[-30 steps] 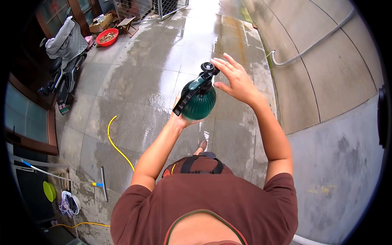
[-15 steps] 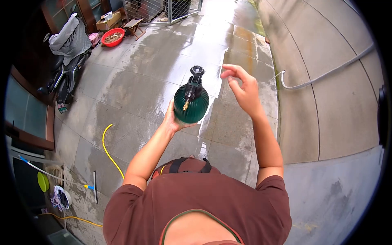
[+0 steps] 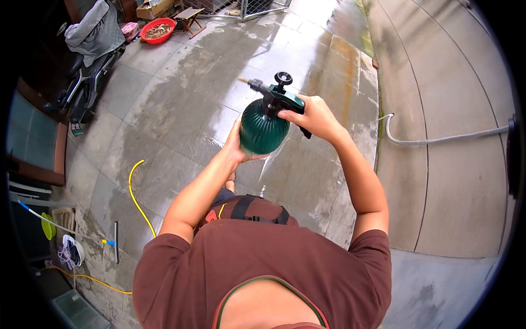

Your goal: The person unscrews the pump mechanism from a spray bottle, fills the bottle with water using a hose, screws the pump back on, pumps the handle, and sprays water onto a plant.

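Observation:
A dark green ribbed spray bottle (image 3: pixel 265 129) is held up in front of me. Its black pump knob (image 3: pixel 283 78) is on top, and the brass nozzle (image 3: pixel 243 80) points to the upper left. My left hand (image 3: pixel 236 145) is wrapped around the left and lower side of the bottle's body. At the handle on the right, my right hand (image 3: pixel 311 118) is closed, with the thumb over the near side of the grip. The fingers on the far side of the handle are partly hidden.
Wet paving (image 3: pixel 203 82) surrounds me. A yellow hose (image 3: pixel 135 192) and a squeegee (image 3: pixel 115 242) lie to the left. Farther off are a covered scooter (image 3: pixel 94 41), a red basin (image 3: pixel 158 31) and a folding stool (image 3: pixel 189 19). A grey pipe (image 3: pixel 433 141) runs along the right wall.
My right hand has moved in from the right and closed on the handle. The bottle's head has turned, so the nozzle swung from facing me to the upper left.

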{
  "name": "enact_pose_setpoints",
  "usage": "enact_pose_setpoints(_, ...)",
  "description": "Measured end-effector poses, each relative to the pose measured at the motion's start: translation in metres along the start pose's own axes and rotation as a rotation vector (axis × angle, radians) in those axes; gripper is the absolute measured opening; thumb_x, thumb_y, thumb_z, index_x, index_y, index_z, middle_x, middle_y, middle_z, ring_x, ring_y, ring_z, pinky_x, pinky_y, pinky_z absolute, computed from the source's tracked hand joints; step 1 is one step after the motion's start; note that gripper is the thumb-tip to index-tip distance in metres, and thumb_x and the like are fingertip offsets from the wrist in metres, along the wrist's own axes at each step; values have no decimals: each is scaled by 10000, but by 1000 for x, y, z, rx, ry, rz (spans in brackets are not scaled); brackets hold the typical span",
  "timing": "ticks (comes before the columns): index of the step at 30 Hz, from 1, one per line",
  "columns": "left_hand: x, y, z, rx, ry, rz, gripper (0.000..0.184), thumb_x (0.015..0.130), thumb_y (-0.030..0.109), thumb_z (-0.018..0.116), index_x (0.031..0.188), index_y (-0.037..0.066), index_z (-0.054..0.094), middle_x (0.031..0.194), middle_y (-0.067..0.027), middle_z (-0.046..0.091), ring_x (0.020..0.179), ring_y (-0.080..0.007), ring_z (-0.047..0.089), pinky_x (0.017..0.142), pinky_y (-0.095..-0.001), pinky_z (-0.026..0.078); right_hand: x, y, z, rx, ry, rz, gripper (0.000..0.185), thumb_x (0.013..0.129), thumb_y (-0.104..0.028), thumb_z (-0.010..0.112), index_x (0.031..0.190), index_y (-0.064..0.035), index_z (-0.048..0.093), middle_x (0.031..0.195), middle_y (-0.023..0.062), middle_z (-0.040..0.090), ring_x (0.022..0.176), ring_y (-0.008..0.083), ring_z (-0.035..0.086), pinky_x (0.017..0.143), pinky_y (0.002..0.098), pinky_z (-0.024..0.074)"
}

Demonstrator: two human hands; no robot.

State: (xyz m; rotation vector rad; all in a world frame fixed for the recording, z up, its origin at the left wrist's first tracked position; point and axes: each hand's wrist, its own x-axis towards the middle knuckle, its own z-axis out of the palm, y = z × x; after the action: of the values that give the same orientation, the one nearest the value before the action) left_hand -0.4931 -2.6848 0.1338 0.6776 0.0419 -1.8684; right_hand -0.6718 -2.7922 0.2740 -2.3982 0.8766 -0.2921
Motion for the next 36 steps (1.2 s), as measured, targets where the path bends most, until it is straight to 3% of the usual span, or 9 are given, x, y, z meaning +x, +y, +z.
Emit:
enact_pose_setpoints(7,103,112,-8,-117,-173,91,604,911,617,438,1311,192,596,1327,-100,602,1202,-314,579,1008,-618,425,94,23,52,688,170,179,447,914,-411,680,1042,17,668,884,122,684,799,177,659,729,355,524)
enact_pose_setpoints(11,144,159,-1,-111,-77,75,677,902,659,444,1357,169,552,1358,-112,581,1220,-299,571,1039,-553,430,135,50,20,-11,509,-70,249,944,-198,600,1101,-6,625,881,105,674,792,241,679,753,374,537)
enact_pose_setpoints(13,163,179,-2,-85,-108,22,689,889,665,468,1364,174,551,1358,-112,582,1218,-299,574,1042,-554,422,158,63,-3,180,528,130,329,903,-61,533,1223,-55,611,1088,117,684,1035,282,661,919,397,508)
enact_pose_setpoints(16,181,202,0,-19,-118,-35,697,896,678,448,1375,183,548,1354,-101,588,1222,-290,576,1052,-592,392,217,84,-24,146,668,-181,436,852,21,488,1253,-88,622,1288,116,621,1302,306,508,1092,416,391)
enact_pose_setpoints(19,203,210,7,39,-106,17,680,916,677,410,1374,195,552,1345,-93,598,1220,-289,581,1039,-608,392,263,110,-45,-2,376,-285,519,813,72,460,1272,-116,614,1390,96,553,1423,307,354,1171,420,288)
enact_pose_setpoints(24,228,234,8,-84,-202,30,597,984,551,314,1395,177,531,1365,-140,576,1226,-317,584,992,-553,489,311,130,-53,-238,383,-284,212,858,1,568,1024,-51,688,1042,126,671,1189,360,551,1009,445,436)
enact_pose_setpoints(28,271,259,-26,-235,-94,25,753,856,744,427,1410,242,522,1377,-121,576,1304,-348,499,1074,-697,180,325,122,-53,-142,258,-123,282,882,-30,602,1160,-37,648,973,165,659,940,321,649,843,403,514)
enact_pose_setpoints(32,274,294,-28,-245,-16,277,657,875,691,462,1332,235,579,1342,-77,601,1209,-290,580,950,-570,449,361,108,-23,-23,164,-380,472,861,25,623,1325,-6,544,949,165,665,861,307,655,790,395,518)
enact_pose_setpoints(36,269,321,-40,-255,-113,428,706,884,732,384,1389,262,531,1349,-65,599,1267,-298,547,1000,-606,407,412,91,-16,132,75,-664,445,843,58,628,1282,9,577,938,151,681,877,307,666,785,385,522)
